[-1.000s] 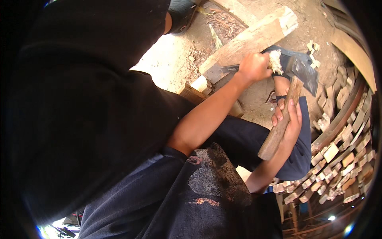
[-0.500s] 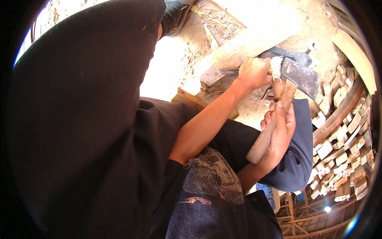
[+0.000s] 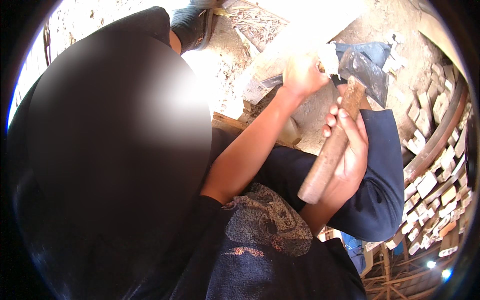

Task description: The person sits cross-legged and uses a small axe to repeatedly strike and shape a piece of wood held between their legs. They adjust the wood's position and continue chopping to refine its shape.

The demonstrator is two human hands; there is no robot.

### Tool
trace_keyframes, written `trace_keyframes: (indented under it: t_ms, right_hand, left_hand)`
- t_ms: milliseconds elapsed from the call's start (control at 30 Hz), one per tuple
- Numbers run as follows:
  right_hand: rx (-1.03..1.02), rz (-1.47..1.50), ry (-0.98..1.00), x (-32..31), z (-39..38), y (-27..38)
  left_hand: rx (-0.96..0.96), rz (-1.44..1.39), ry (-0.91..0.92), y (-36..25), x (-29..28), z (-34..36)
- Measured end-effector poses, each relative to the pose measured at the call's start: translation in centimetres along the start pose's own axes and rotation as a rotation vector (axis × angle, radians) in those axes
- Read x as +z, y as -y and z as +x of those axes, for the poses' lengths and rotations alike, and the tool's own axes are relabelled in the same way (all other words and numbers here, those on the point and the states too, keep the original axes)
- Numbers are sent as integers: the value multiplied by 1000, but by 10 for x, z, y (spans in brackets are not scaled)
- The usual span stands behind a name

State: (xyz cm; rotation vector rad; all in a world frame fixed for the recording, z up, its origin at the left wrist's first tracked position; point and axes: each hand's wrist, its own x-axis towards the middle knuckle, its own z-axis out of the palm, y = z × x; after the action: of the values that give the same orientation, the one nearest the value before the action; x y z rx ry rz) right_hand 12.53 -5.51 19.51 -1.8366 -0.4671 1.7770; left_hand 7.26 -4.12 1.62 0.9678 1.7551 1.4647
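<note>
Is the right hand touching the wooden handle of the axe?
Touching. The head view shows the right hand wrapped around the wooden handle of the axe, its fingers curled over it with no gap.

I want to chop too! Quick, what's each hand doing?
Left hand: closed around a small pale wood piece.
Right hand: closed on the brown wooden-handled, dark-bladed hatchet.

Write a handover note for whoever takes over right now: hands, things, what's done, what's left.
Left hand: gripping a pale wood piece on the plank.
Right hand: closed round the handle of the hatchet, with the blade beside that piece.
Done: small blocks lie piled at right.
Left: the wood piece looks whole; I cannot tell whether the blade touches it.
</note>
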Motion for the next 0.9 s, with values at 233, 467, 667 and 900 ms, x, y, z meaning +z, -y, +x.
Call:
trace_keyframes:
  t_ms: [233, 467, 667, 900]
  right_hand:
    - [-135, -217, -41, 6, 4, -8]
    - [-80, -213, -13, 7, -1, -6]
    - [-119, 83, 28, 1, -37, 7]
    - [-342, 184, 129, -12, -63, 6]
  left_hand:
    - [-105, 152, 101, -3, 1, -4]
    - [-128, 195, 107, -3, -7, -9]
    - [-314, 176, 408, -24, -13, 21]
    - [-100, 327, 472, -69, -75, 55]
